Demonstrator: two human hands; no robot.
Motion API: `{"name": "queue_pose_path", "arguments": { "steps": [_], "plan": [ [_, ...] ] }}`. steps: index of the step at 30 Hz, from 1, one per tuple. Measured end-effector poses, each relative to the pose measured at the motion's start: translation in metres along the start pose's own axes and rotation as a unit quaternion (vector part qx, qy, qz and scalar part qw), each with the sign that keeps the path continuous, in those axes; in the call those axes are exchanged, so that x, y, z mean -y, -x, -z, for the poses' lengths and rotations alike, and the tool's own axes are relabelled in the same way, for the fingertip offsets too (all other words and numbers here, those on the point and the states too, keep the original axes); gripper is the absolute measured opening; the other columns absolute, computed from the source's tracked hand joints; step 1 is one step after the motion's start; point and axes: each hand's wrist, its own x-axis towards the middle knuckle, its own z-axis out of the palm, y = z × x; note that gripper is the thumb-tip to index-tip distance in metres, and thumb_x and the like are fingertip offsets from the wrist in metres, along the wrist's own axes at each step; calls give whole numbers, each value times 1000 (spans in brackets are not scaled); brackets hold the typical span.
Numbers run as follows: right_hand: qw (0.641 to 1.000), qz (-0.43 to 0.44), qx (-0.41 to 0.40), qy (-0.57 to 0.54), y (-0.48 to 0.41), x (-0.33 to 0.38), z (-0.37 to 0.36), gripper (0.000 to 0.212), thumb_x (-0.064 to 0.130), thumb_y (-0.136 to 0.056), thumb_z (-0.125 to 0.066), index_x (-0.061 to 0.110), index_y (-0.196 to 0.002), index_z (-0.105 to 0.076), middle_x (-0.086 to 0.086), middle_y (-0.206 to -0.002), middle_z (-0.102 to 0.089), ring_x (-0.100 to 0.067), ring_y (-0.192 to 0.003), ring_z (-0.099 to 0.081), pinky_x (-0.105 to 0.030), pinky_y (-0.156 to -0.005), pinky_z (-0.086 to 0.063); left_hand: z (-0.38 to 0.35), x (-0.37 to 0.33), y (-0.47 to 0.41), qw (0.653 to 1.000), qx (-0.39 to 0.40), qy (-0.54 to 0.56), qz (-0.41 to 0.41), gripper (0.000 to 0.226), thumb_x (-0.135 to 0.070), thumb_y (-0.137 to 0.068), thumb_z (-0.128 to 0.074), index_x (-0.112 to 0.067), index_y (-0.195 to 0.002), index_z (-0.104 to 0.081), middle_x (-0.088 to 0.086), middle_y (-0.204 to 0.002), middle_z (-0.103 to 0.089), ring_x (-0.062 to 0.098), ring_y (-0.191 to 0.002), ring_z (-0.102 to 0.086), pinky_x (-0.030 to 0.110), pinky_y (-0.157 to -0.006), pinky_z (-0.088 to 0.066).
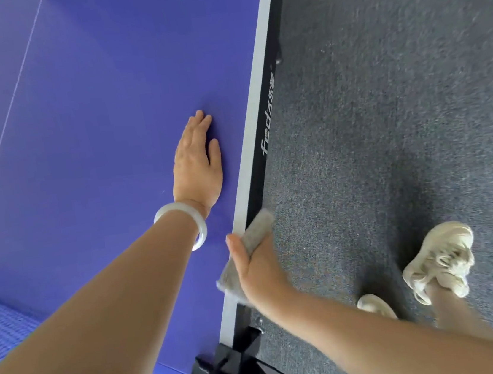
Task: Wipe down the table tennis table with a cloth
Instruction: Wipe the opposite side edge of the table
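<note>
Cloth (259, 228) juts ahead of right hand (258, 270), grip closed round it, on table (90, 112) edge.

Pale bangle (201, 231); cream sneakers (440, 256)

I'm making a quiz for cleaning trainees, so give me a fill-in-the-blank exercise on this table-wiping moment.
The right hand holds a grey ____ against the table's white edge.
The pale bangle is on the ____ wrist.
The left hand lies flat on the blue tabletop, holding ____.
Missing words: cloth, left, nothing.
</note>
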Motion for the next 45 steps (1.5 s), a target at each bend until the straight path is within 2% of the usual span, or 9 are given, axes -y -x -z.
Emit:
{"name": "queue_pose_path", "arguments": {
  "steps": [2, 5, 8, 12, 14, 17, 25, 32, 45],
  "plan": [
    [992, -92, 81, 19, 26, -8, -5, 46, 50, -100, -45, 15, -128, -33, 1, -116, -55, -9, -108, -55, -5, -88, -38, 0, -1, 1, 1000, 0, -1, 1, 45, -15, -104, -38, -13, -148, -40, -1, -158, -32, 14, -148, -23, 24, -120, -15],
    [948, -278, 149, -30, 32, 1, -5, 57, 48, -102, -47, 6, -138, -36, -7, -138, -51, -21, -130, -47, -31, -112, -34, 1, -4, 1, 1000, -5, 1, 1, 44, -14, -104, -38, -12, -148, -40, 0, -158, -33, 15, -148, -24, 23, -120, -15],
    [911, -344, 184, -132, 4, 27, 9, 18, 11, -102, -49, 4, -86, -50, -10, -94, -55, -21, -93, -55, -40, -112, -39, 1, -3, 3, 1000, -4, 1, 2, 44, -14, -104, -38, -12, -148, -40, 0, -157, -33, 14, -147, -24, 22, -119, -15],
    [926, -260, 106, -254, -45, 78, 51, 27, 2, -104, -35, 4, -79, -45, -15, -92, -46, -24, -86, -47, -39, -105, -42, 0, -2, 2, 1000, -4, 10, 6, 44, -13, -103, -38, -12, -148, -41, -1, -157, -33, 14, -147, -24, 25, -120, -16],
    [953, -185, 5, -240, -76, 117, 64, 25, 14, -107, -37, -3, -94, -49, -18, -94, -54, -27, -87, -55, -42, -87, -45, 0, -3, 2, 1000, -1, 15, 8, 44, -13, -104, -39, -13, -148, -41, -2, -157, -33, 13, -147, -24, 25, -120, -16],
    [977, -63, -30, -203, -93, 130, 67, 38, 29, -103, -48, 12, -137, -45, -12, -130, -58, -28, -114, -59, -47, -106, -42, 2, -4, 3, 1000, 4, 17, 10, 45, -13, -104, -39, -14, -148, -40, -3, -158, -32, 13, -147, -24, 28, -121, -17],
    [990, 128, -19, 46, 1, -2, -5, 76, 32, -105, -39, 31, -141, 27, 9, -161, 28, 1, -147, 23, -26, -123, 6, 0, 0, 1, 1000, -2, 10, 9, 45, -12, -103, -40, -15, -148, -41, -6, -158, -31, 9, -147, -22, 26, -121, -16],
    [984, 133, -117, -26, -100, 93, 44, 57, 14, -102, -47, 6, -152, -20, -13, -155, -33, -24, -144, -33, -42, -119, -26, 1, 1, -1, 1000, 0, 15, 6, 45, -14, -102, -42, -18, -147, -42, -9, -157, -32, 5, -146, -23, 28, -120, -18],
    [976, 164, -136, 51, -146, 115, 65, 77, 31, -101, -52, 8, -157, -5, -13, -158, -19, -21, -146, -19, -28, -121, -16, 2, -11, -31, 997, -58, -23, 39, 38, -6, -87, -38, -10, -115, -62, -2, -119, -56, 16, -103, -46, 36, -94, -43]
  ]
}}
